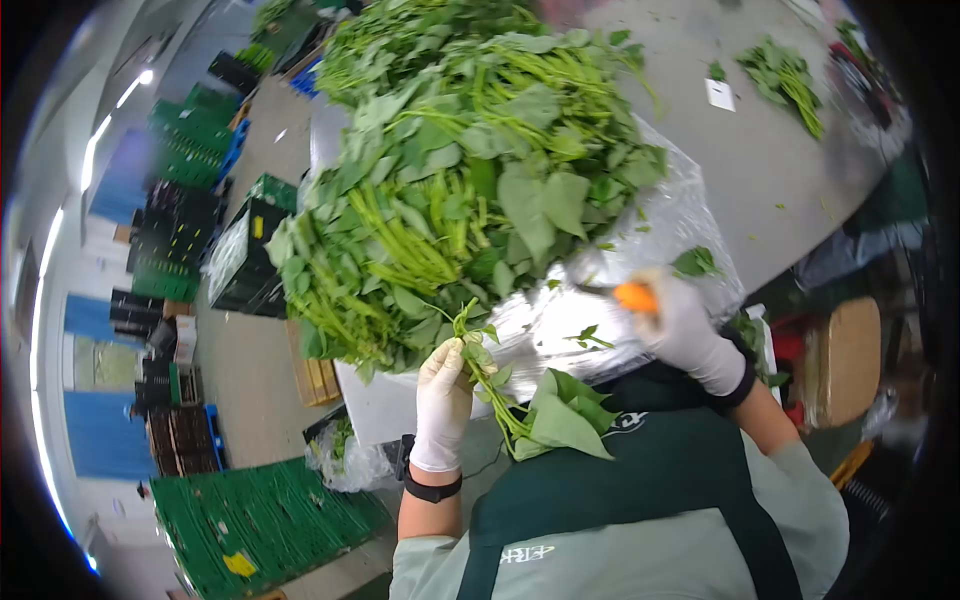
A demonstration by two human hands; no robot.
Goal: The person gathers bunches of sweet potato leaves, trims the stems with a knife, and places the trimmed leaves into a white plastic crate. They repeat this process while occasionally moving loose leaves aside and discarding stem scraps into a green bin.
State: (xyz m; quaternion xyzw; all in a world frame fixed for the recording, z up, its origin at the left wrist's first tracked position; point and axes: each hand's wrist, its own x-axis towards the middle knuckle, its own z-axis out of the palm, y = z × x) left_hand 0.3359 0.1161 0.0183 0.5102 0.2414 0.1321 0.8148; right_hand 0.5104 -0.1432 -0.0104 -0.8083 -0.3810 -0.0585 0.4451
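Note:
My left hand (pixel 443 400), in a white glove, is closed on a sprig of leafy greens (pixel 505 415). The sprig's stems stick up past the fingertips, and its broad leaves hang down to the right in front of the apron. In my gloved right hand (pixel 685 330) is an orange-handled knife (pixel 636 297); its thin blade points left and is blurred. Beyond both hands lies a big heap of leafy greens (pixel 430 200) with long stems. Between the hands, a small loose sprig (pixel 590 338) rests on clear plastic sheeting (pixel 560 325).
On the grey table (pixel 690 60) lie a bunch of greens (pixel 785 80) and a white card (pixel 720 95). Green crates (pixel 265 520) and dark crates (pixel 175 225) stand on the floor to the left. A cardboard box (pixel 845 360) is at the right.

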